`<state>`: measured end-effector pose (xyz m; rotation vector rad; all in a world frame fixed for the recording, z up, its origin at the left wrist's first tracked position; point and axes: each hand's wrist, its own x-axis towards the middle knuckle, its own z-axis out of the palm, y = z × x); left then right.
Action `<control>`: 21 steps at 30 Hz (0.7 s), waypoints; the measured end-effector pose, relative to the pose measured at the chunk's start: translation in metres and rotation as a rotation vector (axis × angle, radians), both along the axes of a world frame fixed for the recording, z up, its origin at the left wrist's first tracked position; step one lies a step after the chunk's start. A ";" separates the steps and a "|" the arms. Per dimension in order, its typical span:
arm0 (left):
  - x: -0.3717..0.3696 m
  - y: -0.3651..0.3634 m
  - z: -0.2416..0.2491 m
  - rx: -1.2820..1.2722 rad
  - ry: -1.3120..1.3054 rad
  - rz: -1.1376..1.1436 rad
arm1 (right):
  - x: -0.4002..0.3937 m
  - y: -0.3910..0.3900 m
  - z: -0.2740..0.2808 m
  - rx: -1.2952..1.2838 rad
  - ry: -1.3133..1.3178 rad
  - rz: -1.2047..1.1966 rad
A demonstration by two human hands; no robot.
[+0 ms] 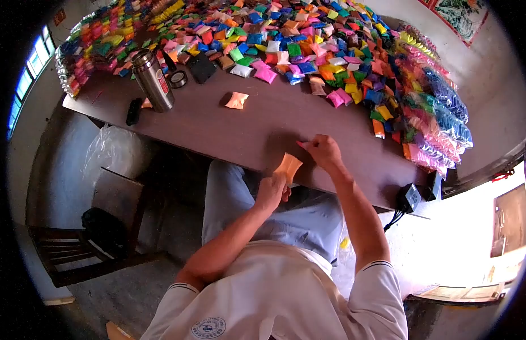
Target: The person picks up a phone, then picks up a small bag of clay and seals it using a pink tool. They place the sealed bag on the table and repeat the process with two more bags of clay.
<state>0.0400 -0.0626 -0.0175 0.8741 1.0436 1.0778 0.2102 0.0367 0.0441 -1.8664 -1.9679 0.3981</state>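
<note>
My left hand (269, 192) is closed around the lower end of an orange packet (289, 165), which points up and to the right near the table's front edge. My right hand (324, 151) is just above the tabletop, right of the packet and apart from it. Its fingers are pinched together, with a small pinkish-red bit (301, 145) at the tips, too small to name. Farther back on the table (200, 122), a single light-orange packet (237, 100) lies on its own.
A large heap of colourful packets (297, 50) covers the table's back. Clear bags of packets (435, 107) line the right side. A steel flask (153, 82), a tape roll (178, 79) and a dark object (133, 111) stand or lie at left. A black box (409, 198) sits at the right edge.
</note>
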 end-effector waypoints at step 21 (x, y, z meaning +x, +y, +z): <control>0.004 0.007 0.001 0.037 -0.024 0.006 | -0.025 -0.010 -0.002 -0.081 -0.005 0.094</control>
